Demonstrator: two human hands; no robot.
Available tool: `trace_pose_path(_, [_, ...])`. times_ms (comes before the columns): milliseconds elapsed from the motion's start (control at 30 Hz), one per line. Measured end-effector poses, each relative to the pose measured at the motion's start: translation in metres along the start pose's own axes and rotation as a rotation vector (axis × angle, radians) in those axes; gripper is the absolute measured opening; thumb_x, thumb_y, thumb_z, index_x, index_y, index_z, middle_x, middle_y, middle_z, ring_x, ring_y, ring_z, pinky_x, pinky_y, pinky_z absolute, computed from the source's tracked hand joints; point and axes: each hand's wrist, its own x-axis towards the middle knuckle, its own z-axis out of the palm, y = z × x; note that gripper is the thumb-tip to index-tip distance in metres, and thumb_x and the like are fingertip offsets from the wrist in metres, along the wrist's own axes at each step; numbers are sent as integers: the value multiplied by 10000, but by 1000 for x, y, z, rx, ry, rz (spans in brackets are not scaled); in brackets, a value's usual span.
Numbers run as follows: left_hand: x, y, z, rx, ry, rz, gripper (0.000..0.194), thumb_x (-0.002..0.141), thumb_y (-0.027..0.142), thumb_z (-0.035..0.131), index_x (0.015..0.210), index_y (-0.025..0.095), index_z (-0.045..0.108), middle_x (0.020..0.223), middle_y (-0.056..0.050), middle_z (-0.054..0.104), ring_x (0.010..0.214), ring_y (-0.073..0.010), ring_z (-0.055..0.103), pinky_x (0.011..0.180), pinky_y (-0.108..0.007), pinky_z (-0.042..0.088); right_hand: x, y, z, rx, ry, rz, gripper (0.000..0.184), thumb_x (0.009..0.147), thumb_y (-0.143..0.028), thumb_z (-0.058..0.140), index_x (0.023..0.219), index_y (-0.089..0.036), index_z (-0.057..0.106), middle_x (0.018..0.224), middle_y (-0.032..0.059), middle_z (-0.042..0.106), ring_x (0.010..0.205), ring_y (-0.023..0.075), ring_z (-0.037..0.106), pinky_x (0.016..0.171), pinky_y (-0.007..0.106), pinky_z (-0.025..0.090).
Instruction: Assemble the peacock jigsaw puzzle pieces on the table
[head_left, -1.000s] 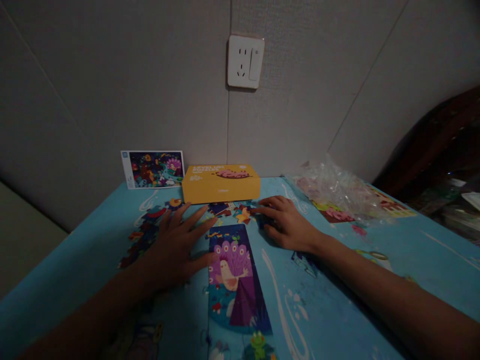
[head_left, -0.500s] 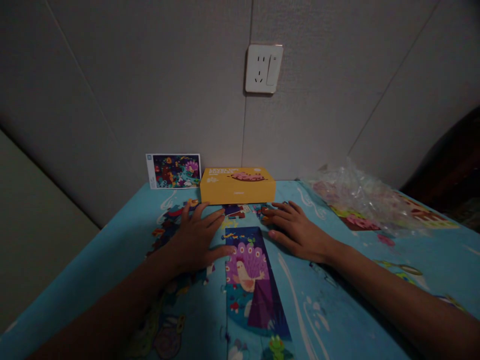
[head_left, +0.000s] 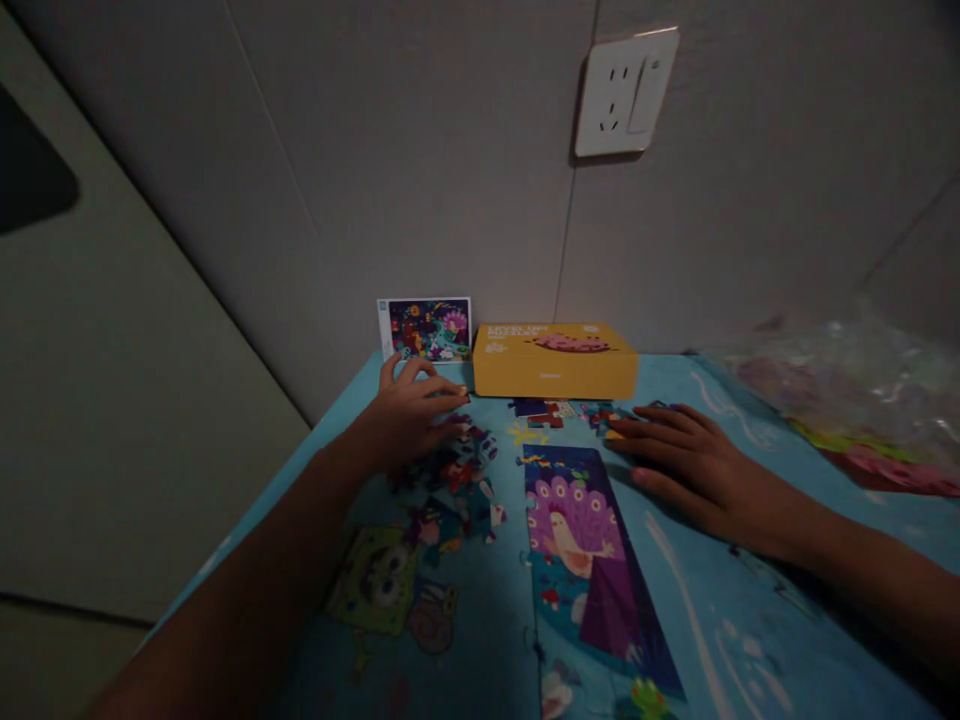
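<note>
My left hand (head_left: 411, 418) is over the far part of a pile of loose jigsaw pieces (head_left: 457, 480), its fingers apart and slightly bent. Its fingertips are close to the yellow puzzle box (head_left: 555, 375), and I see nothing held in it. The pile lies partly hidden under this hand. My right hand (head_left: 694, 470) rests open on the table, fingers stretched toward a few loose pieces (head_left: 596, 412) before the box. Between the hands lies a partly joined jigsaw puzzle (head_left: 574, 530) showing a purple peacock.
A picture card (head_left: 429, 330) leans on the wall left of the box. Crumpled clear plastic (head_left: 862, 380) lies at the right over printed sheets. The blue tablecloth (head_left: 480, 640) bears cartoon prints. A wall socket (head_left: 626, 95) is above.
The view has turned left. My left hand has moved left and farther away from the joined puzzle, uncovering more of the loose pieces. My right hand stays about where it was.
</note>
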Motion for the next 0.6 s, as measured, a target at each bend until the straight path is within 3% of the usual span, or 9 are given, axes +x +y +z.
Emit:
trace_pose_path(100, [-3,-1,0,-101,-150,-7,534,718,509,830,1182,275,703,1305,-80,659,1230,-379,465,1076,-657,234,0,4,4,-4,12,-13,458,989,-508,431,1329,-274,630,1423,71,585,1335,379,482,1087,707,310])
trace_pose_path(200, [-3,6,5,-198,-210,-16,429,751,448,819,1121,255,717,1317,-87,644,1252,-357,455,1068,-597,294,1,4,4,-7,6,-8,467,989,-513,424,1331,-272,631,1417,73,590,1329,374,489,1087,698,324])
trace_pose_path(500, [0,2,14,-212,-119,-77,79,874,277,700,917,217,724,1250,-38,690,1190,-282,504,1060,-494,342,0,3,2,9,-17,13,473,985,-532,434,1328,-274,634,1422,79,584,1330,369,489,1098,684,327])
trace_pose_path(600, [2,1,17,-168,-53,-171,140,936,218,587,938,215,727,1245,-33,695,1178,-272,500,1058,-483,338,-1,3,2,8,-12,3,463,989,-518,436,1337,-278,624,1436,74,571,1337,363,483,1098,682,330])
